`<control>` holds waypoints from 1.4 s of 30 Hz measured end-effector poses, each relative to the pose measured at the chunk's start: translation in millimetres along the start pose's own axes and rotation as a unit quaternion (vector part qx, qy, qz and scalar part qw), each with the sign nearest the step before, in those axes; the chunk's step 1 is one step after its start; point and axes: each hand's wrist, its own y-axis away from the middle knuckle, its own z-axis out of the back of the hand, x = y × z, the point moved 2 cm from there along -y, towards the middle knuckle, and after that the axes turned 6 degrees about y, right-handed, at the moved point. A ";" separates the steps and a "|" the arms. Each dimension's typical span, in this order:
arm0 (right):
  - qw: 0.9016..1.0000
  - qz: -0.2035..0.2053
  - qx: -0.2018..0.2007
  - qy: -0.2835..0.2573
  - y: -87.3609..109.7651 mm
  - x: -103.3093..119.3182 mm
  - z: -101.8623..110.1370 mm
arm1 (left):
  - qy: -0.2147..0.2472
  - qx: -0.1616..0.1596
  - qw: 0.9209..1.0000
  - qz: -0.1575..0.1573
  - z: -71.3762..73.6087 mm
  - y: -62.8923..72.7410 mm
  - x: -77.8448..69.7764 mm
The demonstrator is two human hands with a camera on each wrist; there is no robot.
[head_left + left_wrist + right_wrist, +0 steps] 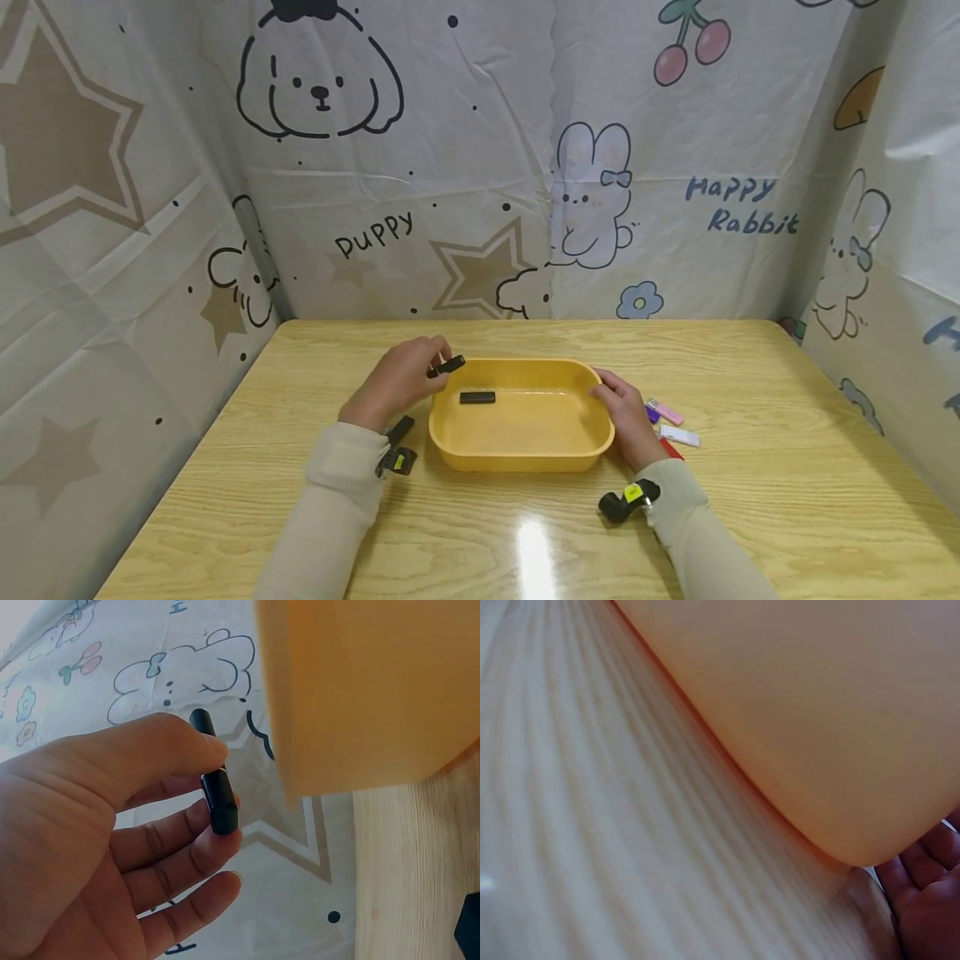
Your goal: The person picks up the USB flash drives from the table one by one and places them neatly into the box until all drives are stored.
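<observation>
My left hand (408, 377) pinches a small black USB stick (217, 780) between thumb and fingers, raised beside the left end of a yellow plastic bin (521, 463). In the head view the stick's tip overlaps the bin's back left rim. Another black stick (477, 397) lies on the bin's floor, toward its left side. My right hand (628, 417) grips the bin's right end, thumb over the rim and fingers along the outer wall. The right wrist view shows those fingers (922, 874) by the bin's corner.
On the wooden table (757, 517), right of my right hand, lie a pink stick (666, 412), a white stick (679, 436) and partly hidden purple and red pieces. A black piece (401, 430) lies by my left wrist. Printed cloth (465, 167) walls the back and sides.
</observation>
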 end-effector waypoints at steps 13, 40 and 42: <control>1.000 -0.001 -0.001 0.001 -1.3 -0.8 0.2 | -0.008 0.001 1.000 -0.028 -13.3 -5.5 -14.3; 1.000 0.002 0.002 -0.010 -0.7 -0.1 -0.9 | -0.075 0.010 0.994 -0.085 -35.9 -8.8 -19.0; 1.000 0.001 0.002 -0.012 -1.4 -0.5 -1.1 | -0.080 0.007 0.992 -0.092 -36.8 -8.2 -19.0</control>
